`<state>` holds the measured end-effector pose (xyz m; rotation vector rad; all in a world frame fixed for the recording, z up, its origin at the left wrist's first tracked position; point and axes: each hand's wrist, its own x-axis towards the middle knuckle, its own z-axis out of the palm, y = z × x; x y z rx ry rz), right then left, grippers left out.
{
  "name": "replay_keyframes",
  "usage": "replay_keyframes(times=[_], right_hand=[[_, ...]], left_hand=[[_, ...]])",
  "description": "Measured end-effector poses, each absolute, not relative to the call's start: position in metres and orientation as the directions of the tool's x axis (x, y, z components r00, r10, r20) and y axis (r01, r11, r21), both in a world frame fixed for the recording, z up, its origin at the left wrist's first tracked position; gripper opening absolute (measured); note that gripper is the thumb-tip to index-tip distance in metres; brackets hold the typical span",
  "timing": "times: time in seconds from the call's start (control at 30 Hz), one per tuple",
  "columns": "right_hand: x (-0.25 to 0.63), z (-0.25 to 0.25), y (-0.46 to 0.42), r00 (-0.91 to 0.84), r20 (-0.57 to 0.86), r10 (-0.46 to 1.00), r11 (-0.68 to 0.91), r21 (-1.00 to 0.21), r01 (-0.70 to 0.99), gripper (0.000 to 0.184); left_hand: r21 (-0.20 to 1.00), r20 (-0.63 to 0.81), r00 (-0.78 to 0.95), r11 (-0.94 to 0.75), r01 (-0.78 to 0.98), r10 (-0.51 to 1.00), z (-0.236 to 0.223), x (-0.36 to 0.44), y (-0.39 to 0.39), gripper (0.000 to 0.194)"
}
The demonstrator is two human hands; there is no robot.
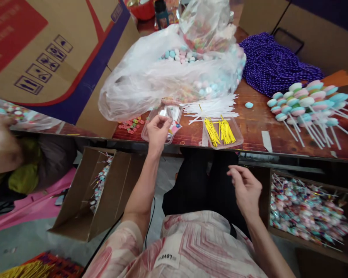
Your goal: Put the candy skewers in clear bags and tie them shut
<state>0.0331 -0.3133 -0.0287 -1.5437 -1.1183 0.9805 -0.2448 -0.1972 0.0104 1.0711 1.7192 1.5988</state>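
Note:
My left hand (157,130) reaches into a clear plastic tray (147,131) at the table's front edge, its fingers pinched on a small clear wrapper (166,113). My right hand (245,189) hangs below the table edge over my lap, fingers loosely curled and apart, holding nothing. A second clear tray (236,135) with yellow twist ties (219,131) sits right of the first. White sticks (211,108) lie behind the trays. Finished pastel lollipops (304,102) are piled at the right of the table.
A big clear bag of pastel candies (162,73) and purple beads (272,63) fill the back of the table. Large cardboard box (55,54) at left. Open boxes of wrapped lollipops stand on the floor at left (101,185) and right (307,208). Another person (2,154) at far left.

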Motion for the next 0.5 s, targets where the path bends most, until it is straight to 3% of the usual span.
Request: replay_keyframes(times=[0.07, 0.13, 0.3, 0.37, 0.5], right_hand=[[0.01, -0.017, -0.305, 0.14, -0.055, 0.989, -0.077, -0.984, 0.159, 0.022], [-0.014, -0.007, -0.294, 0.077, -0.045, 0.996, -0.046, -0.999, 0.022, 0.025], [-0.037, 0.001, -0.273, 0.202, -0.086, 0.976, -0.032, -0.965, -0.259, 0.018], [-0.031, 0.001, -0.272, 0.237, -0.091, 0.967, -0.024, -0.962, -0.271, 0.018], [-0.011, 0.0, -0.277, 0.217, -0.064, 0.974, -0.019, -0.978, -0.206, 0.017]], left_hand=[[0.995, 0.104, -0.448, -0.097, 0.037, 0.888, 0.018, -0.213, -0.219, 0.018], [0.992, 0.093, -0.373, -0.118, -0.043, 0.923, 0.022, -0.18, -0.241, 0.018], [0.977, -0.001, -0.38, -0.079, -0.195, 0.925, 0.014, -0.127, -0.278, 0.024], [0.943, -0.099, -0.371, -0.031, -0.33, 0.923, 0.007, -0.119, -0.286, 0.031], [0.759, -0.3, -0.016, 0.229, -0.61, 0.954, -0.002, -0.111, -0.293, 0.041]])
